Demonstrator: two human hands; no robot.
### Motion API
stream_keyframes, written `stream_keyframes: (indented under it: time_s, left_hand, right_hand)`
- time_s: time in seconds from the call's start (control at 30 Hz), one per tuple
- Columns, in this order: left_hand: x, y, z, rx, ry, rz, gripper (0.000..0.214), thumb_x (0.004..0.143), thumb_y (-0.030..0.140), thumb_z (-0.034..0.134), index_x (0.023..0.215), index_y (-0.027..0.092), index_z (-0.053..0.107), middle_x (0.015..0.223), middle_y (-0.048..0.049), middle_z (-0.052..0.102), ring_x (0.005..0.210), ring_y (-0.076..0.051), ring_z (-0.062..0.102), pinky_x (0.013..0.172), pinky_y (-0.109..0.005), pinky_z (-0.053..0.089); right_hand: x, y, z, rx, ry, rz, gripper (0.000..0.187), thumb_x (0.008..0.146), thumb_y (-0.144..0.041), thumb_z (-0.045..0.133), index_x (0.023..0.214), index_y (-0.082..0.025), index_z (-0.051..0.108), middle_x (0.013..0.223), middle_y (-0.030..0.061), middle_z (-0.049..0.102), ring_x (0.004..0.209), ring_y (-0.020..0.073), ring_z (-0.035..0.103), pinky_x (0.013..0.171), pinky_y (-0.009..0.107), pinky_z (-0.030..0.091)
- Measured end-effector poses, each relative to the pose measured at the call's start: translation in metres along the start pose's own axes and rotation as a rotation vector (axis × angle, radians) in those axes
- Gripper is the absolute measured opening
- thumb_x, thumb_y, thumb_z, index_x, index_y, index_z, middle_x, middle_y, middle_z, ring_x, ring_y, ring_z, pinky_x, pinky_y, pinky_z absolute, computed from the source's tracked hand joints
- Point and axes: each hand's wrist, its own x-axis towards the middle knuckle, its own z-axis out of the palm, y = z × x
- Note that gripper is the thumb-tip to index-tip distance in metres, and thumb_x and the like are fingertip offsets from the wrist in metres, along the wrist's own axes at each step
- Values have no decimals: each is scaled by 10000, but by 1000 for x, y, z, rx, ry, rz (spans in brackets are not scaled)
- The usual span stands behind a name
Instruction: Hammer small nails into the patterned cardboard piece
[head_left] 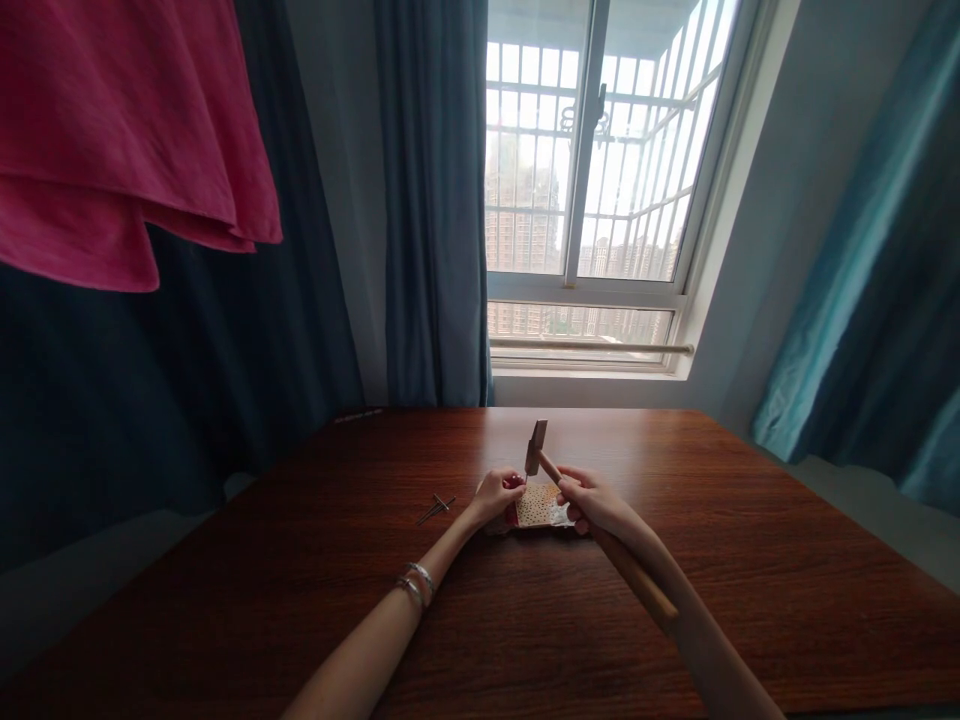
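Head view.

Item: hammer (pixel 535 448), above the middle of the brown wooden table (pixel 510 620). Wooden handle (pixel 637 582), its long axis running aslant, from the metal head at far left down to the butt at near right, where it overlaps the right forearm in the picture. Metal head set crosswise to the handle, nearly upright, top tipped slightly rightward; lower end pointing down towards the nail. Whether the two touch cannot be told.

Item: right hand (pixel 592 500). Fingers curled closed about the handle, between head and butt, nearer the head.

Item: left hand (pixel 498 497). Thumb and fingertips drawn together in a pinch on a thin nail (pixel 526 481), which stands about upright beneath the hammer head. Two silvery bands (pixel 418 583) at the wrist.

Item: pale dotted block (pixel 535 507), on the table between the hands, longer from left to right; red material at its left edge, something white and crumpled at its right. Whether the nail's foot meets it is hidden.

Item: several slim metal pieces (pixel 436 508), crossed in a small heap on the table, left of the left hand.

Surroundings: barred window (pixel 585 200) beyond the table; blue curtains (pixel 435 200) to either side; pink cloth (pixel 135 150) hanging at upper left.
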Motion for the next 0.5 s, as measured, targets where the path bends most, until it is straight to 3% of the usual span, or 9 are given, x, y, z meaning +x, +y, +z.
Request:
stream_keyframes:
  time_s: [0.5]
  left_hand:
    - [0, 1, 0, 2, -2, 41, 202, 689, 312, 551, 725, 127, 623, 663, -17, 614, 612, -120, 543, 561, -203, 391]
  right_hand:
    - [-6, -6, 7, 50, 23, -36, 521, 767, -342, 504, 1257, -206, 393, 640, -22, 496, 384, 34, 399, 317, 150, 310]
